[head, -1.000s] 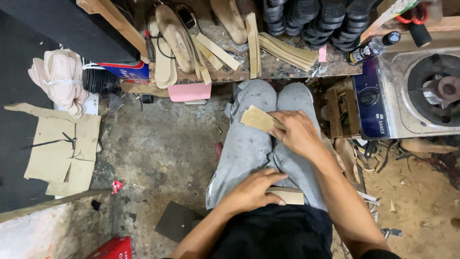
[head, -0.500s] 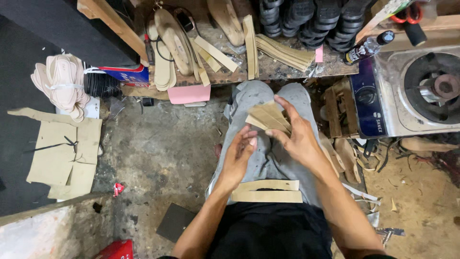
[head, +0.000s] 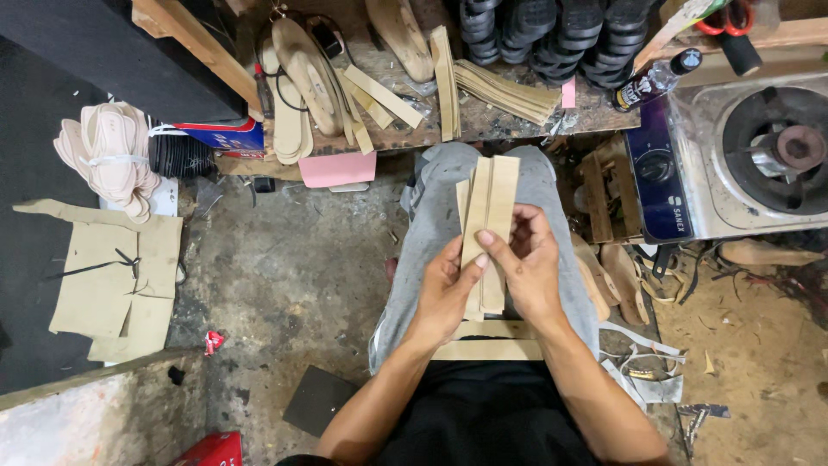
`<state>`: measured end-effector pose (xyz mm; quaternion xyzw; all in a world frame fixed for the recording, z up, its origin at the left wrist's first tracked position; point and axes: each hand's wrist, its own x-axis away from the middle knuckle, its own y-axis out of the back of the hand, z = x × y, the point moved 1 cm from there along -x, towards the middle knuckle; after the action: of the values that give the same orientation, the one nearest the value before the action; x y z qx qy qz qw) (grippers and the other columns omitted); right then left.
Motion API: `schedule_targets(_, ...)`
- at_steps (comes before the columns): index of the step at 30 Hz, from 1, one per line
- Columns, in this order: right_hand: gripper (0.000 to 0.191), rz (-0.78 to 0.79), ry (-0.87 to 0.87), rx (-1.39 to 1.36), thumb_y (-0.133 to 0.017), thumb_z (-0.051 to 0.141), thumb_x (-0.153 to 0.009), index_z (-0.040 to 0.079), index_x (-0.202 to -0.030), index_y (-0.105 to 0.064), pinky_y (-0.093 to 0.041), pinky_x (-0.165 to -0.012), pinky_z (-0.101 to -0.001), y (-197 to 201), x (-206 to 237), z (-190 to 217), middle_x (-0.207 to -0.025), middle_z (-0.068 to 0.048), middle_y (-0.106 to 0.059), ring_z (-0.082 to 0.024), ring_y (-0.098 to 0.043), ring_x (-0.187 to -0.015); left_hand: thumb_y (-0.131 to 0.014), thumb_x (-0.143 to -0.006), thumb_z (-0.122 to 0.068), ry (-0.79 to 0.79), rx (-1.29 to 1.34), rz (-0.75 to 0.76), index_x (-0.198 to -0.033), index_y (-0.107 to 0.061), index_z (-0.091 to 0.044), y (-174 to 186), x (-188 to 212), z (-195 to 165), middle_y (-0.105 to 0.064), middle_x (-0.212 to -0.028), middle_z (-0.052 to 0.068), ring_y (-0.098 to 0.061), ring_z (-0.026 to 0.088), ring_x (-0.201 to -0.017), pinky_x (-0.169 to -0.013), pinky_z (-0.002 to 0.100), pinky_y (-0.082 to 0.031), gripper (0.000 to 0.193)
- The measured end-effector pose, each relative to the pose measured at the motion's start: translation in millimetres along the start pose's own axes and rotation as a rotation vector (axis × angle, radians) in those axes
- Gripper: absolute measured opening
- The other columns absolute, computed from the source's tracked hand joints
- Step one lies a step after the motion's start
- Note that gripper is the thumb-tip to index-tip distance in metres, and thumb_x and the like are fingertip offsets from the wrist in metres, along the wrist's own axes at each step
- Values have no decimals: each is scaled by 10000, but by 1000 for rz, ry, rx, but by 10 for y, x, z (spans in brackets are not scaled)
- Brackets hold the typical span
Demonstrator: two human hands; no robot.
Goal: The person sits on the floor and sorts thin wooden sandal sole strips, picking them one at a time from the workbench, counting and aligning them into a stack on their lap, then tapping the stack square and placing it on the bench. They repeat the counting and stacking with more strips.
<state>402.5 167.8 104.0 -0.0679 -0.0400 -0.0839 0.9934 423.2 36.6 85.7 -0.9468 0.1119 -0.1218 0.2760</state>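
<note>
Over my lap I hold tan strips [head: 488,216] upright between both hands: my left hand [head: 447,289] has its grip closed on their lower edge, and my right hand [head: 528,259] pinches them from the other side, thumb on the front. More strips [head: 488,342] lie flat across my thighs, just behind. Ahead, the bench [head: 517,121] carries insoles [head: 297,86], cut strips and black soles [head: 552,30]. To my right stands a stove [head: 742,155]; cardboard [head: 112,276] lies on the floor at left.

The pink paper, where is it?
In the head view, the pink paper hangs off the front edge of the workbench, upper middle, just left of the person's grey-trousered knees and below the shoe soles.
</note>
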Motion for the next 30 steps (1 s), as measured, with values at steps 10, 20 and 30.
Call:
schedule_targets(10,175,-171,38,-212,-714,113,-987,11,-1123,-672,-503,-801,-212,90,-46,-168,-967,2,-703,-48,-609,-852,-604,-1010,13,-46,21,-62,-1356,-560,53,33,-28,-28,-705,-1224,101,-668,124,-1091,-953,272,-547,351)
schedule_targets(20,219,-81,35,-224,-728,52,-987,-33,-1174,-653,-511,-859,-232,87,-42,-218,-1048,-27,-689,-73,-606,-913,-676,-985,32,-127,-121,-136,-1308,-604,71,62,-34,31,-716,-1186,116,-658,117,-1044,-914,269,-540,333)
schedule_targets(30,284,-42,-97,-442,-661,88,-994,-6,-1259,-619,-561,-785,-279,56,-17,-117,-1046,-48,-708,-106,-665,-877,-584,-1028,-70,-17,71,-169,-1275,-616,43,150,-76,-17,-735,-1128,105,-706,155,-986,-892,318,-596,274)
